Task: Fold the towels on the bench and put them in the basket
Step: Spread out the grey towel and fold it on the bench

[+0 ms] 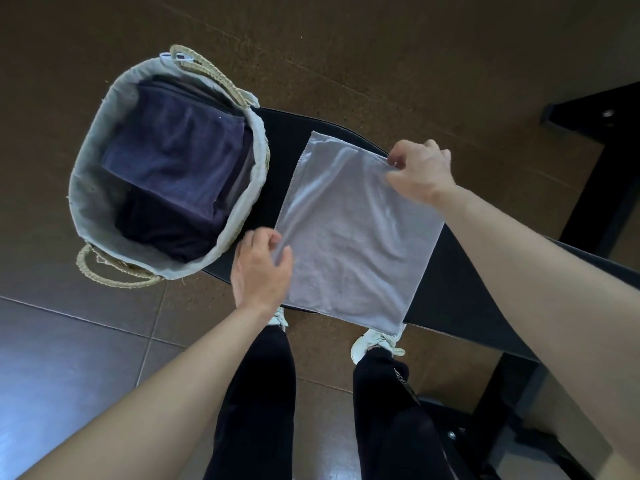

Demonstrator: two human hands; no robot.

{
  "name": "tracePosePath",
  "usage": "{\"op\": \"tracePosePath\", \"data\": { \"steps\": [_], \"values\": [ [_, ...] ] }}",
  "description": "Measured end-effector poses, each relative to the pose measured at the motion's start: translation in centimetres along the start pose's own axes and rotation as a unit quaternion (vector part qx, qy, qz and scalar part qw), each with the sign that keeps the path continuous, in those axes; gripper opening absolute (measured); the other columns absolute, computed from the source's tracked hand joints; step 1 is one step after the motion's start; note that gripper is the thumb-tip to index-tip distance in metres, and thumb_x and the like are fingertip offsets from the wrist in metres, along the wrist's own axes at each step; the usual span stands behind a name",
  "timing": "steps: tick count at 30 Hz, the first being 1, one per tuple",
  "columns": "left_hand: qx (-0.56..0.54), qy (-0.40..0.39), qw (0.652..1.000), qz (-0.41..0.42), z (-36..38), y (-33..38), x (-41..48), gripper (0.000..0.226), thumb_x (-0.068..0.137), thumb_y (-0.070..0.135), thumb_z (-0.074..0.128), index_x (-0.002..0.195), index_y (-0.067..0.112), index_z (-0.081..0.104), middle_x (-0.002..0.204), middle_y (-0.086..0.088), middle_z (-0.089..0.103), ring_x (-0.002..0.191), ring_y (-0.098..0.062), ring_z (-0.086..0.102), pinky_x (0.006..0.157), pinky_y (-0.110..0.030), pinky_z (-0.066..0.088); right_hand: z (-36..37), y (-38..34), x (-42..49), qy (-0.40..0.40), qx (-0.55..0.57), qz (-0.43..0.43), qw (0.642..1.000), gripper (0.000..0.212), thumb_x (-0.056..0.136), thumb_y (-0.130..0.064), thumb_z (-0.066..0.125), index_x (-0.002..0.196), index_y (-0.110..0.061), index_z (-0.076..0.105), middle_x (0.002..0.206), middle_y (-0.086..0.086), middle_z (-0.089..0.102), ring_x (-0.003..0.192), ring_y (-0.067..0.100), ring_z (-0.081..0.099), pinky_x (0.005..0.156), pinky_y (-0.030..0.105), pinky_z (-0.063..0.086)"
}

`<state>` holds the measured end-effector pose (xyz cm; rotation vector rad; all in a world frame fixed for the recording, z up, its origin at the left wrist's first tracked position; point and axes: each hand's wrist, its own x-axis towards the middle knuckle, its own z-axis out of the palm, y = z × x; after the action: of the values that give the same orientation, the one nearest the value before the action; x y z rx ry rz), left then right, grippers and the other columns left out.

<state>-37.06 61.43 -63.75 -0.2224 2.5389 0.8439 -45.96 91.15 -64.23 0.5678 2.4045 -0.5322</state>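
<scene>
As seen from the head camera, a pale towel is laid flat on the black bench, just beside the basket. Its left edge is pinched between the thumb and curled fingers of the left hand, and its far right corner is pinched by the right hand. Dark folded towels are stacked inside the basket, so most of the task is judged done. This towel is not yet folded small or put in, and no other towel is seen on the bench.
</scene>
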Motion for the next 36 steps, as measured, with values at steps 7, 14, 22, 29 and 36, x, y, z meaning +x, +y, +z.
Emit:
{"op": "tracePosePath", "data": {
  "steps": [7, 14, 22, 29, 36],
  "values": [
    [0.042, -0.021, 0.98, 0.193, 1.1, 8.6, 11.1, 0.045, 0.091, 0.005, 0.059, 0.136, 0.012, 0.058, 0.129, -0.013, 0.057, 0.115, -0.028, 0.058, 0.102, -0.039, 0.047, -1.3, 4.0, -1.3, -0.032, -0.109, 0.005, 0.994, 0.016, 0.086, -0.017, 0.056, 0.095, -0.027, 0.064, 0.093, 0.005, 0.061, 0.105, 0.026, 0.04, 0.095, 0.047, 0.027],
    [0.212, -0.127, 0.955, 0.162, 0.2, 11.4, 16.3, 0.029, 0.096, 0.016, 0.054, 0.122, 0.022, 0.066, 0.127, -0.006, 0.067, 0.121, -0.03, 0.058, 0.098, -0.042, 0.05, -1.6, 7.4, -2.7, -0.009, -0.055, 0.066, 0.996, 0.021, 0.087, -0.016, 0.05, 0.092, -0.031, 0.065, 0.098, 0.006, 0.054, 0.116, 0.032, 0.038, 0.095, 0.044, 0.026],
    [0.186, -0.035, 0.969, 0.157, -0.7, 13.5, 17.1, 0.025, 0.095, 0.024, 0.055, 0.111, 0.016, 0.073, 0.113, -0.011, 0.073, 0.109, -0.034, 0.065, 0.092, -0.04, 0.05, -1.8, 8.8, -2.7, 0.086, 0.037, 0.118, 0.989, 0.041, 0.095, -0.014, 0.054, 0.133, -0.031, 0.056, 0.123, 0.01, 0.056, 0.121, 0.031, 0.043, 0.102, 0.044, 0.032],
    [0.108, -0.038, 0.988, 0.106, 0.9, 9.7, 13.1, 0.032, 0.099, 0.029, 0.057, 0.127, 0.014, 0.055, 0.123, -0.011, 0.058, 0.107, -0.026, 0.058, 0.094, -0.04, 0.048, 2.8, 9.2, -6.5, 0.151, 0.146, 0.155, 0.965, 0.068, 0.095, -0.024, 0.068, 0.153, -0.018, 0.034, 0.144, 0.01, 0.039, 0.117, 0.026, 0.057, 0.09, 0.038, 0.054],
    [0.095, -0.06, 0.993, -0.03, 0.8, 1.9, 2.1, 0.057, 0.094, 0.032, 0.069, 0.143, 0.017, 0.043, 0.139, -0.009, 0.048, 0.121, -0.026, 0.053, 0.095, -0.033, 0.039, 11.7, 8.2, -15.8, 0.107, 0.297, 0.293, 0.902, 0.052, 0.089, -0.035, 0.072, 0.13, -0.015, 0.046, 0.124, 0.006, 0.054, 0.103, 0.025, 0.06, 0.079, 0.034, 0.044]
  ]
}}
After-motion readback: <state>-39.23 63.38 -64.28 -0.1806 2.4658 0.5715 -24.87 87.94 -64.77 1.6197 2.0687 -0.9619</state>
